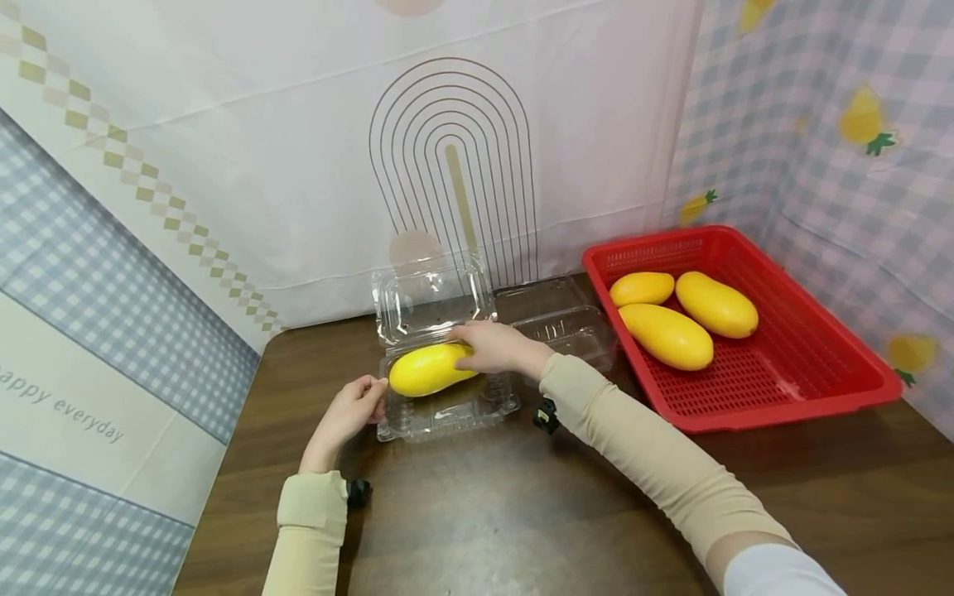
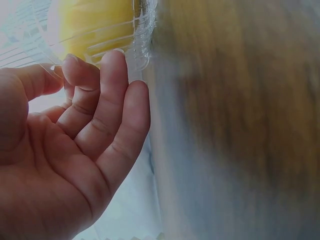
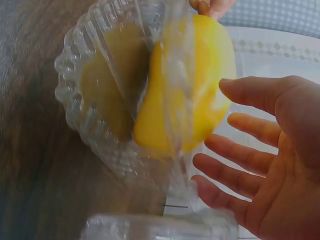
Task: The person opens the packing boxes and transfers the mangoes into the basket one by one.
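Observation:
A smooth yellow oblong fruit (image 1: 428, 372) lies in the base of a clear plastic clamshell box (image 1: 456, 420), whose lid (image 1: 428, 300) stands raised at the back. At the box's left side, my left hand (image 1: 354, 410) pinches its edge between thumb and index finger; the other fingers are loosely bent beside the wall (image 2: 142, 30). My right hand (image 1: 493, 346) is over the fruit's right end. In the right wrist view its fingers (image 3: 240, 150) are spread and fairly straight, with the thumb tip at the fruit's surface; whether it touches cannot be told.
On the right stands a red perforated basket (image 1: 801, 406) with 3 similar yellow fruits (image 1: 666, 336). Another clear plastic box (image 1: 577, 331) sits between it and the box with the fruit, partly behind my right arm. A patterned cloth (image 1: 313, 165) hangs behind the brown wooden table (image 1: 462, 530).

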### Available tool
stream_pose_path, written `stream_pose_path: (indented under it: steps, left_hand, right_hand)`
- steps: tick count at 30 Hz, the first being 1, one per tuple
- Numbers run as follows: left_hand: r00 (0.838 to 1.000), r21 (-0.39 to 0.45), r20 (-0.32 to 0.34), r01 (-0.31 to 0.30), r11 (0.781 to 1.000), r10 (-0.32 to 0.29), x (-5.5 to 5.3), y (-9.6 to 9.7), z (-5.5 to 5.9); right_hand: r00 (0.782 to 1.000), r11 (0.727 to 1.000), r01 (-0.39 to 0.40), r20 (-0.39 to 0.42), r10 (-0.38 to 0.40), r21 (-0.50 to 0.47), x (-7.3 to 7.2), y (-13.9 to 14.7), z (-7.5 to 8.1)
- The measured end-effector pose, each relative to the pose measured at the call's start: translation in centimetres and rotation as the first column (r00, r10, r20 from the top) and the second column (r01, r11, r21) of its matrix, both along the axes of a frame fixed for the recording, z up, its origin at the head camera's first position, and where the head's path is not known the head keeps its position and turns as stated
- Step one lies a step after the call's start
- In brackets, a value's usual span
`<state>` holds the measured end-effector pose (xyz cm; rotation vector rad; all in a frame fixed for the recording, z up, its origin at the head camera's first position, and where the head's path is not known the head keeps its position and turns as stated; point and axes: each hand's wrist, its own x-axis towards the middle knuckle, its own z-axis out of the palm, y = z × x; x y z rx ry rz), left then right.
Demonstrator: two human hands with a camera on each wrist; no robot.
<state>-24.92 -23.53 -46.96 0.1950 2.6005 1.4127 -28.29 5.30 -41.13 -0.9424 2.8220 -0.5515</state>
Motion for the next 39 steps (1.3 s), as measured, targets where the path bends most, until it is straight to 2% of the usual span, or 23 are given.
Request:
stream_pose_path:
  steps: [12,15,19,22,28,39]
  left_hand:
    - [1.000,0.002,0.014,0.003,1.000,-0.003,0.0,0.1,0.3]
    - [1.000,-0.005,0.025,0.010,1.000,-0.010,0.5,0.5,1.4]
    - [0.999,-0.010,0.026,0.022,1.000,-0.022,2.0,1.3,3.6]
    - [0.999,0.001,0.024,0.031,1.000,-0.031,2.5,1.5,4.3]
    - [0.999,0.010,0.033,0.020,1.000,-0.020,2.6,1.6,4.5]
    - [0.999,0.029,0.039,0.018,0.999,-0.020,2.4,1.5,4.0]
  right_hand:
    - [0.999,0.998,-0.024,0.028,0.022,0.057,0.0,-2.7,-1.0]
    - [0.999,0.997,-0.021,0.032,0.019,0.068,0.0,-3.3,-1.2]
    - [0.998,0.997,-0.020,0.057,0.015,0.075,0.1,-4.1,-1.5]
    - [0.998,0.996,-0.017,0.069,0.012,0.085,0.3,-4.5,-1.8]
    - [0.997,0.995,-0.006,0.071,-0.002,0.105,0.6,-5.1,-2.2]
    - [0.999,0.993,0.004,0.050,-0.010,0.117,0.8,-5.2,-2.7]
